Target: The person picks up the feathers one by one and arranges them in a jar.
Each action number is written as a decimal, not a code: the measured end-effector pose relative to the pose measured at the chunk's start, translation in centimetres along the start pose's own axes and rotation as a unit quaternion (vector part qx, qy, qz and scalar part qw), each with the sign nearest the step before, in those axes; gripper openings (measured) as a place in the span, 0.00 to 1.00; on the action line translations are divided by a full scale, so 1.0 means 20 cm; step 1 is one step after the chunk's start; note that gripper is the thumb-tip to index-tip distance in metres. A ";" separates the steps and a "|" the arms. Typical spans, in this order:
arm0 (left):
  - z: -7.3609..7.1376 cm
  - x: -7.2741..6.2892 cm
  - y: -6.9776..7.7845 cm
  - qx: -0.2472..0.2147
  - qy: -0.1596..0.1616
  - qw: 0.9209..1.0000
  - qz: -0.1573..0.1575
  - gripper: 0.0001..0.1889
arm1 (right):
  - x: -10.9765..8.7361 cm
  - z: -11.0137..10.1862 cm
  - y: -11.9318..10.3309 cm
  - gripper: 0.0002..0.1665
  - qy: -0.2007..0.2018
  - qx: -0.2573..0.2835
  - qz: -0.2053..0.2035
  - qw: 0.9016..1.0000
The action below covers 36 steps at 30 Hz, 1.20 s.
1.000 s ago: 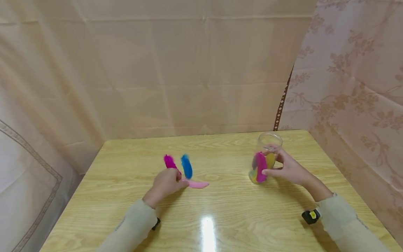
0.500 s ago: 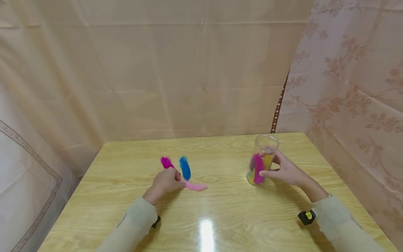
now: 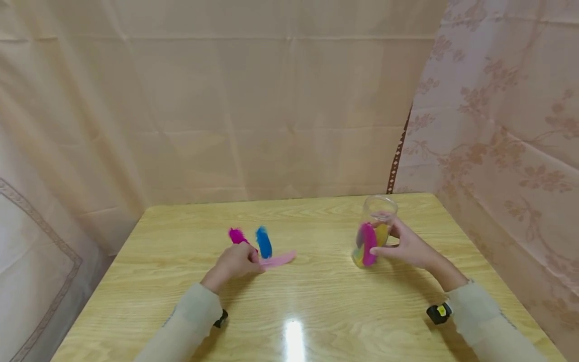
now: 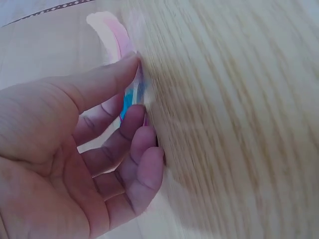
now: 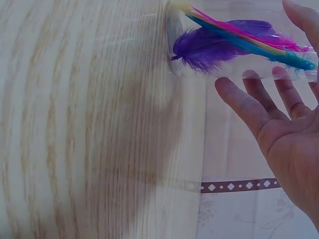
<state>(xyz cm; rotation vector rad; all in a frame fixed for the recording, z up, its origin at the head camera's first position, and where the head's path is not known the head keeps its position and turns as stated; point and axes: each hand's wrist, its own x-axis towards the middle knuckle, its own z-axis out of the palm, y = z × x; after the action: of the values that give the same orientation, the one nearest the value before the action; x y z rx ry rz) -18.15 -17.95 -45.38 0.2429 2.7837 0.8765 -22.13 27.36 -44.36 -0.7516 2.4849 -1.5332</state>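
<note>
My left hand [image 3: 237, 262] is low over the table, thumb and fingers pinching one end of a light pink feather [image 3: 281, 259]. In the left wrist view the feather [image 4: 115, 35] extends beyond the thumb tip. Just past this hand lie a magenta feather [image 3: 237, 235], partly hidden by it, and a blue feather [image 3: 264, 243]. On the right, my right hand [image 3: 407, 245] grips a clear jar [image 3: 380, 203] standing upright on the table. Inside it are magenta [image 3: 368, 244], yellow [image 3: 382, 234] and purple feathers; a teal one [image 5: 239, 42] shows in the right wrist view.
The wooden table [image 3: 325, 301] has its far edge against a beige curtain [image 3: 289, 120]. A floral curtain [image 3: 506, 130] hangs along the right side. Each wrist wears a small black device, such as the right one [image 3: 439, 313].
The free end of the light pink feather has swung upward in the head view, while the left hand stays nearly in place. The right hand keeps its hold on the jar.
</note>
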 end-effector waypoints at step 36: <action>-0.04 0.00 -0.03 -0.082 -0.012 0.993 0.081 0.10 | 0.02 0.03 0.01 0.50 0.015 0.003 -0.029 0.999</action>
<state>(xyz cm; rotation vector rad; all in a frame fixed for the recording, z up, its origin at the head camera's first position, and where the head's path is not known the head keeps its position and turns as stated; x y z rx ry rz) -18.38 -18.87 -45.12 0.4535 2.6794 1.1256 -22.36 26.73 -44.81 -0.8110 2.4999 -1.5822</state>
